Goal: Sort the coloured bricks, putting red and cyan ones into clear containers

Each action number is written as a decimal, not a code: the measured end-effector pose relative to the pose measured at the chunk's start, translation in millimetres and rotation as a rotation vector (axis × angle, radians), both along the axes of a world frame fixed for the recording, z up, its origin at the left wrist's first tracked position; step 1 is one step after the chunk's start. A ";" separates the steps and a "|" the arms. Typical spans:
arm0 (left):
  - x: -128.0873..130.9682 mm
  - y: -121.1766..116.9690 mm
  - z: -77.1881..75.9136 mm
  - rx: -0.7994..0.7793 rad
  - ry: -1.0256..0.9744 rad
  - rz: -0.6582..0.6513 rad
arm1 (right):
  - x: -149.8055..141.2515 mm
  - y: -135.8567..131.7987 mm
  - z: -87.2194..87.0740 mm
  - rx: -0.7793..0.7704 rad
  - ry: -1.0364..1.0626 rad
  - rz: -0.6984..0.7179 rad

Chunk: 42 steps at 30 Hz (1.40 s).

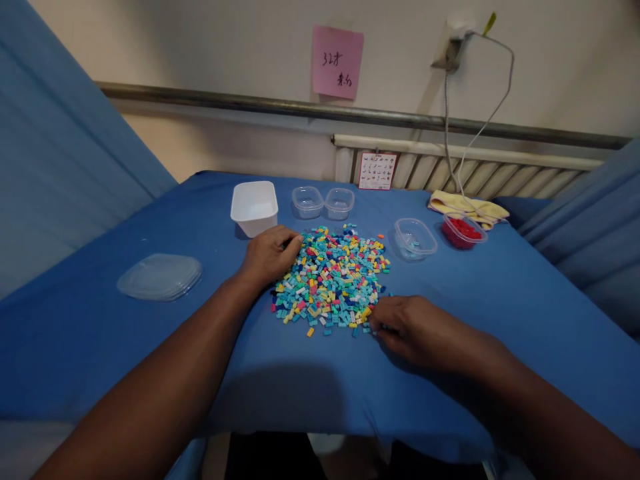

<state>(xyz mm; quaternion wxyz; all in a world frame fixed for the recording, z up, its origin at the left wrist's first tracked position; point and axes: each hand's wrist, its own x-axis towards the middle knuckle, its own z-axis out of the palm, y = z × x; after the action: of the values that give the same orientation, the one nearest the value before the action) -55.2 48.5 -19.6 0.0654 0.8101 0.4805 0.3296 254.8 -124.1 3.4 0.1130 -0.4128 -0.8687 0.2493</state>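
Note:
A spread-out pile of small toy building bricks [333,277] in turquoise, yellow, pink, white and dark blue lies mid-table. My left hand [273,253] rests against the pile's left side, its fingers curled down and the thumb lying along the bricks. At the lower right edge of the heap is my right hand [410,323], with fingers bent together at the outermost bricks. Whether either hand holds a brick is hidden. A clear plastic tub [416,240] right of the pile has a few turquoise bricks inside.
Behind my left hand stands a white tub [254,207]. Two clear tubs [308,202] sit beside it. Stacked clear lids [160,277] lie at left. A tub of red pieces [463,232] and a yellow cloth [467,205] are at right, under a hanging cable [447,127].

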 end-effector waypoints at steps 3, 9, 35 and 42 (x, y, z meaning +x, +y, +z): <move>-0.4 0.0 0.8 -0.003 -0.012 -0.010 | -3.9 0.4 -1.3 0.044 -0.026 0.025; -1.1 0.2 2.0 0.009 0.000 -0.022 | -7.1 0.9 -0.8 0.112 -0.091 0.026; -7.7 4.2 -4.3 0.052 -0.044 -0.002 | 96.8 113.3 3.4 0.417 0.151 -0.712; -6.1 2.9 -2.1 0.042 -0.040 0.010 | 72.6 90.4 -6.5 0.614 0.191 -0.571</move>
<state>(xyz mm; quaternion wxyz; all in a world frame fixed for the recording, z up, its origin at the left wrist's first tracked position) -61.3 51.5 -21.8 0.0562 0.8020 0.4761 0.3562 327.4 -33.7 -3.1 0.3749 -0.5590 -0.7392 -0.0253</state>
